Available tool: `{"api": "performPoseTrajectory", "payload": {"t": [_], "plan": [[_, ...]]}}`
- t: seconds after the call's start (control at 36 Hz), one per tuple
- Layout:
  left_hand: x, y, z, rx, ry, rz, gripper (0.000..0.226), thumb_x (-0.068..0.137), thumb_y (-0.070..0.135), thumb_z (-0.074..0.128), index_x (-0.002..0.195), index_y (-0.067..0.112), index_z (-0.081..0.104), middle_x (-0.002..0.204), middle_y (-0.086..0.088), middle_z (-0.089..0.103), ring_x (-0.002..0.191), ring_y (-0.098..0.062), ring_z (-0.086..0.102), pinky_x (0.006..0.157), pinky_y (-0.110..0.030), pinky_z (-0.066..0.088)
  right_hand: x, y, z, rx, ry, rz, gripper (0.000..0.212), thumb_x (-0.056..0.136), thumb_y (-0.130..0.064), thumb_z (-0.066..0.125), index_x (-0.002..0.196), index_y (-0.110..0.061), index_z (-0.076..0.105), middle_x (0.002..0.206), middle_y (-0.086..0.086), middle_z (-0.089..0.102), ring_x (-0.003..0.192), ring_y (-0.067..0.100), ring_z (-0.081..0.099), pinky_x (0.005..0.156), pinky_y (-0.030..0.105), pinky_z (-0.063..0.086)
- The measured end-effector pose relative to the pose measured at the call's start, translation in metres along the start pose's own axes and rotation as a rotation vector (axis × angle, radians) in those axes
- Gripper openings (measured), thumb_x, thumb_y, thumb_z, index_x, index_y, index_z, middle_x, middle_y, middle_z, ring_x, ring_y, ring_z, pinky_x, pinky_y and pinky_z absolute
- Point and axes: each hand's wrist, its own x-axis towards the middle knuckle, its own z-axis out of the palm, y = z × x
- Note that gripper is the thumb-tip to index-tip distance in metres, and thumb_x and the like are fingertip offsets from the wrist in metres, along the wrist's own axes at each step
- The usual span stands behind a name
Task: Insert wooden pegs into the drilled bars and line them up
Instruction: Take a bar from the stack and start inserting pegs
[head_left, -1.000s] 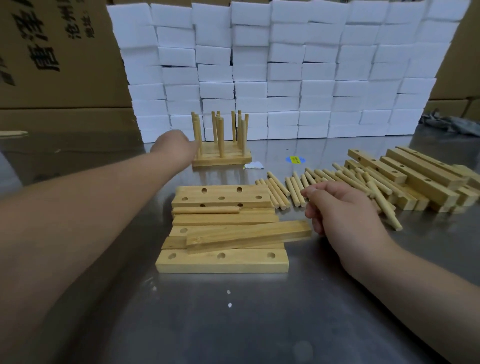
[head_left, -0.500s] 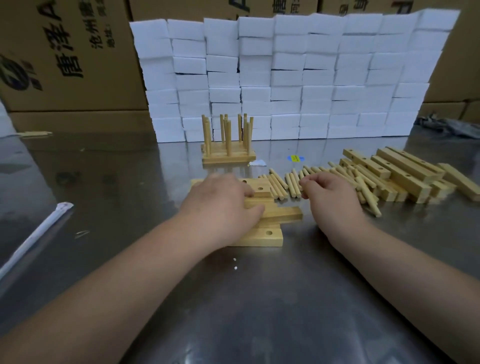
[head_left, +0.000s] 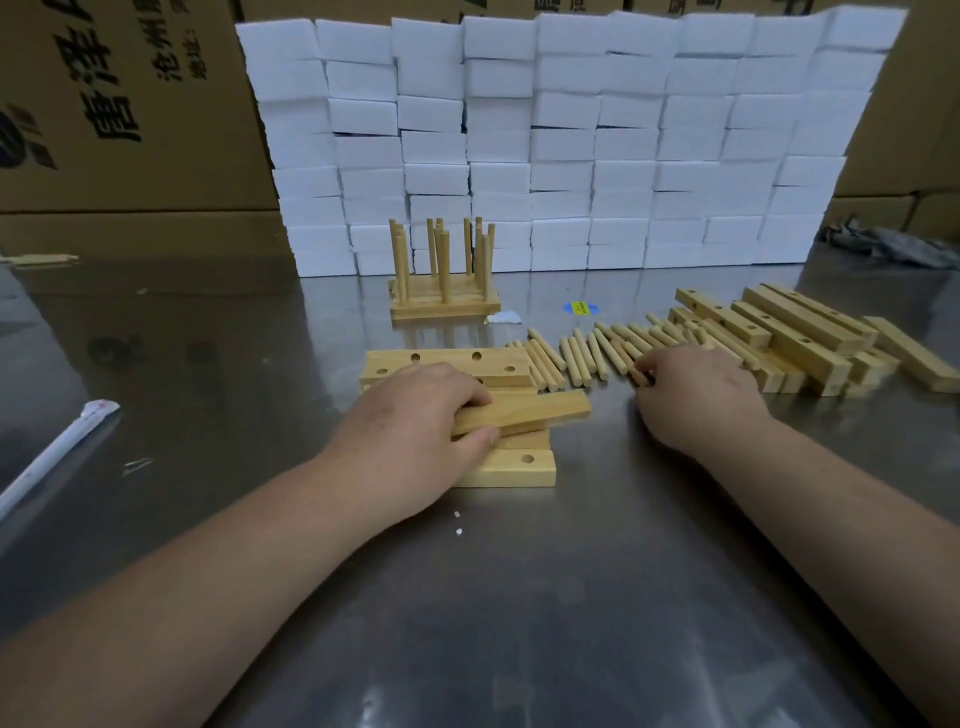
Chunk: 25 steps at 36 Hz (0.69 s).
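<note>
My left hand grips a loose wooden bar that lies askew on top of a flat group of drilled bars in the middle of the steel table. My right hand reaches into a row of loose wooden pegs, its fingertips pinching a peg at the row's right part. Farther back stands a finished set of bars with several upright pegs.
A heap of more drilled bars lies at the right. A wall of white foam blocks and cardboard boxes closes the back. A white wrapped stick lies at the left edge. A blue-yellow sticker marks the table.
My left hand drew back from the finished pegged set and came down onto the loose bar, which it now grips. My right hand slid right along the pegs.
</note>
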Motion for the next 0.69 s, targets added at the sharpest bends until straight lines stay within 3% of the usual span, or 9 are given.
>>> {"api": "performPoseTrajectory", "payload": {"t": [0.17, 0.31, 0.39, 0.44, 0.5, 0.56, 0.64, 0.69], "plan": [[-0.001, 0.0, -0.001, -0.116, 0.118, -0.072, 0.015, 0.092, 0.04, 0.046, 0.106, 0.036, 0.044, 0.078, 0.019, 0.046, 0.069, -0.004, 0.045, 0.054, -0.018, 0.028, 0.002, 0.003, 0.003, 0.002, 0.0, 0.038, 0.032, 0.087, -0.012, 0.047, 0.117, -0.018, 0.056, 0.116, 0.01, 0.053, 0.103, 0.028, 0.052, 0.079, 0.035, 0.042], [-0.002, 0.001, -0.003, -0.177, 0.163, -0.103, 0.012, 0.091, 0.041, 0.047, 0.097, 0.039, 0.037, 0.076, 0.014, 0.052, 0.067, -0.004, 0.049, 0.052, -0.023, 0.034, 0.003, 0.001, 0.003, -0.044, -0.036, 0.038, 0.023, 0.087, -0.006, 0.044, 0.102, -0.016, 0.058, 0.099, 0.006, 0.061, 0.087, 0.025, 0.056, 0.068, 0.029, 0.038], [-0.002, 0.002, -0.003, -0.194, 0.187, -0.128, 0.016, 0.089, 0.041, 0.053, 0.095, 0.04, 0.038, 0.079, 0.018, 0.049, 0.069, -0.001, 0.048, 0.053, -0.021, 0.033, 0.002, -0.002, 0.0, -0.09, -0.06, 0.064, 0.012, 0.088, -0.006, 0.045, 0.086, -0.011, 0.055, 0.076, 0.005, 0.051, 0.072, 0.021, 0.051, 0.064, 0.031, 0.04], [-0.002, 0.0, -0.002, -0.209, 0.206, -0.144, 0.017, 0.089, 0.041, 0.053, 0.099, 0.038, 0.04, 0.081, 0.019, 0.049, 0.071, 0.001, 0.048, 0.056, -0.018, 0.035, 0.0, -0.004, -0.004, -0.09, -0.04, 0.085, 0.01, 0.088, -0.007, 0.046, 0.094, -0.009, 0.054, 0.084, 0.007, 0.05, 0.077, 0.022, 0.051, 0.069, 0.032, 0.043], [-0.001, -0.002, 0.0, -0.225, 0.222, -0.152, 0.024, 0.089, 0.04, 0.053, 0.11, 0.035, 0.043, 0.086, 0.02, 0.048, 0.074, 0.002, 0.048, 0.058, -0.015, 0.034, -0.001, -0.005, -0.005, -0.064, 0.005, 0.115, 0.021, 0.088, -0.009, 0.049, 0.109, -0.007, 0.052, 0.108, 0.013, 0.048, 0.09, 0.026, 0.053, 0.075, 0.035, 0.045], [0.0, -0.002, 0.0, -0.242, 0.239, -0.165, 0.035, 0.089, 0.038, 0.054, 0.122, 0.032, 0.044, 0.094, 0.019, 0.049, 0.077, -0.003, 0.048, 0.059, -0.019, 0.033, -0.002, -0.007, -0.007, 0.014, 0.083, 0.13, 0.03, 0.088, -0.008, 0.049, 0.118, -0.006, 0.048, 0.119, 0.015, 0.041, 0.085, 0.027, 0.051, 0.07, 0.036, 0.045], [-0.001, -0.002, -0.001, -0.259, 0.282, -0.165, 0.041, 0.088, 0.036, 0.056, 0.128, 0.031, 0.047, 0.1, 0.018, 0.047, 0.082, -0.001, 0.041, 0.061, -0.011, 0.029, -0.009, -0.009, -0.011, 0.298, 0.29, 0.002, 0.026, 0.092, -0.014, 0.041, 0.117, -0.011, 0.05, 0.108, 0.008, 0.039, 0.071, 0.021, 0.044, 0.061, 0.034, 0.037], [-0.001, -0.002, -0.003, -0.274, 0.303, -0.158, 0.041, 0.087, 0.034, 0.058, 0.127, 0.03, 0.05, 0.094, 0.023, 0.041, 0.078, 0.001, 0.04, 0.062, -0.004, 0.029, -0.017, -0.013, -0.014, 0.408, 0.385, -0.174, 0.018, 0.091, -0.018, 0.039, 0.102, -0.015, 0.054, 0.095, 0.002, 0.042, 0.064, 0.016, 0.041, 0.052, 0.029, 0.029]]}}
